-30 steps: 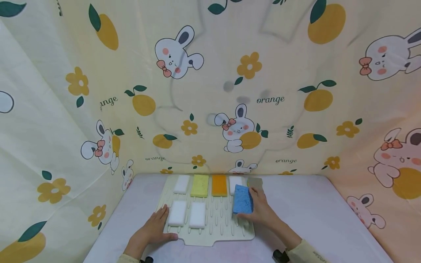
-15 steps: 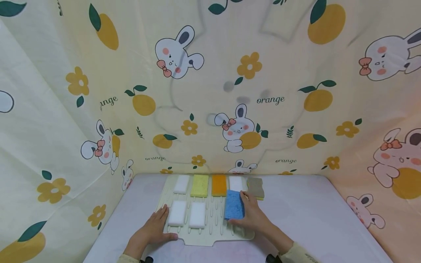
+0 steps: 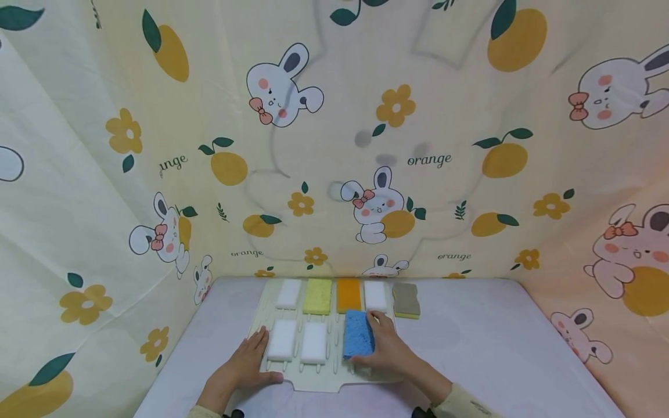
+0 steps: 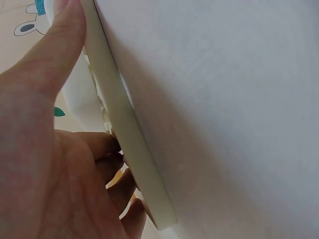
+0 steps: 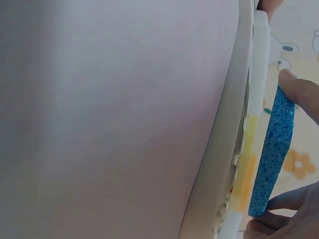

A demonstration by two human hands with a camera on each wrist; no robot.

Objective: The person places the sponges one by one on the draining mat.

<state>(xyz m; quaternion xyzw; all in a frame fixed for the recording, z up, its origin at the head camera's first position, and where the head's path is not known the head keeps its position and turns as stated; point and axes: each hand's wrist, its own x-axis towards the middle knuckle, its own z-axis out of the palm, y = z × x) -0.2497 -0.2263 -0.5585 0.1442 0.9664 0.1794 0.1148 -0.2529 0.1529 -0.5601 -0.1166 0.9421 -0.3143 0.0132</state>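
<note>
My right hand (image 3: 393,347) pinches a blue sponge (image 3: 358,334) between thumb and fingers at its upper and lower ends. In the right wrist view the blue sponge (image 5: 274,149) is a little above the pale draining board (image 5: 219,169), apart from it. My left hand (image 3: 245,360) rests on the left edge of the board (image 3: 319,380), thumb at the near corner and fingers along the side. Two white sponges (image 3: 313,343) lie in the board's near row. The far row has a white sponge (image 3: 288,294), a yellow one (image 3: 317,296), an orange one (image 3: 348,295) and another white sponge (image 3: 375,295).
A grey and yellow sponge (image 3: 406,299) lies on the white table (image 3: 481,342), just right of the board. Behind the table hangs a cream curtain (image 3: 324,244) printed with rabbits and oranges. Raised ribs (image 3: 335,363) line the board.
My right hand has carried the blue sponge left and nearer over the board, beside the near white sponges. The grey and yellow sponge has come fully into view. My left hand has stayed put.
</note>
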